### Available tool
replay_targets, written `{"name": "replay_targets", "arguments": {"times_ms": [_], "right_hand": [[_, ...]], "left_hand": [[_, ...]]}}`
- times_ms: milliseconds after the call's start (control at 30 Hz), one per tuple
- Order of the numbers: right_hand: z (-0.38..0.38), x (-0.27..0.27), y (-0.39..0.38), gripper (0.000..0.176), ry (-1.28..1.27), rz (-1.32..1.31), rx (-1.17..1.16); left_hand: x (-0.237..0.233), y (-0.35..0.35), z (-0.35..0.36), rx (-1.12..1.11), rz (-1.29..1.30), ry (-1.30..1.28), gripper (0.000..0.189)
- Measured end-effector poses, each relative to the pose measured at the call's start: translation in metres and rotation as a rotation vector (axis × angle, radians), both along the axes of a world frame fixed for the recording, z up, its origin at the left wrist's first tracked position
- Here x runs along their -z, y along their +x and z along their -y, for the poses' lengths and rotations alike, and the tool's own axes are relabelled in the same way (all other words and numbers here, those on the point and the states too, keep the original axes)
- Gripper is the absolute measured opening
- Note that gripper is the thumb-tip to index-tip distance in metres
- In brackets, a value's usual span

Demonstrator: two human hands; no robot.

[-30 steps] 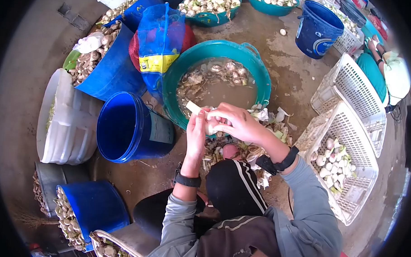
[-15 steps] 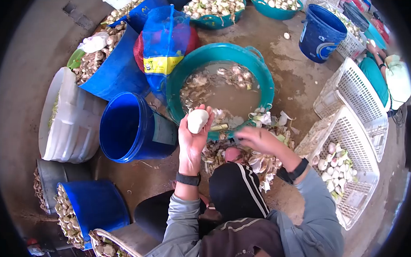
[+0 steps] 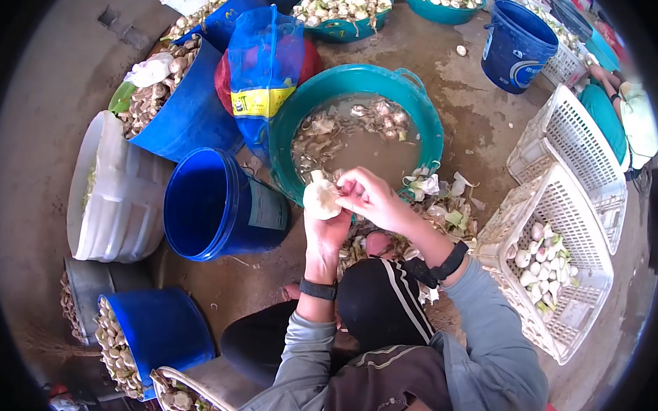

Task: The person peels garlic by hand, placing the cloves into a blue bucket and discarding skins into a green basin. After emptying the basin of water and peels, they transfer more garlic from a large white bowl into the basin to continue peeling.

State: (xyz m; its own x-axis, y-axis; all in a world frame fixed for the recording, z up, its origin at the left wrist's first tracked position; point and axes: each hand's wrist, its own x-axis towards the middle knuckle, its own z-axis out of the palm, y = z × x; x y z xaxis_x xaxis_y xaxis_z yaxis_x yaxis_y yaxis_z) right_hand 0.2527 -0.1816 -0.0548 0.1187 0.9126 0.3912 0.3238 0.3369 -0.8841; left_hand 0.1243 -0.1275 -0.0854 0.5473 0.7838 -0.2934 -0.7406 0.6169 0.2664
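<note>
Fingers of the left hand (image 3: 327, 228) wrap a pale, rounded peeled bulb (image 3: 319, 200) above the near rim of the round teal plastic basin (image 3: 359, 71); the right hand (image 3: 371, 200) pinches the bulb's edge. Blue plastic bucket (image 3: 199, 201) stands left of the basin, white slotted crate (image 3: 577, 316) right of it

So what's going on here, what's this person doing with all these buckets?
A seated person is peeling a white bulb: the left hand grips it while the right hand picks at its top, by a teal basin of murky water. Peeled ones lie in the white basket at the right; peelings litter the floor.
</note>
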Motion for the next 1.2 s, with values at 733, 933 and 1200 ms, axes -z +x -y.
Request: {"name": "replay_targets", "arguments": {"times_ms": [733, 933, 1200], "right_hand": [[-0.136, 0.162, 0.176, 0.020, -0.384, 0.501, 0.519], [-0.200, 0.303, 0.211, 0.059, -0.876, -0.116, 0.977], [-0.155, 0.125, 0.166, 0.039, -0.698, -0.039, -0.165]], "left_hand": [[-0.105, -0.150, -0.129, -0.850, -2.399, 1.424, 0.048], [-0.024, -0.043, -0.108, -0.200, -1.488, 1.174, 0.021], [0.026, 0.046, -0.123, 0.195, -1.473, 1.663, 0.063]]}}
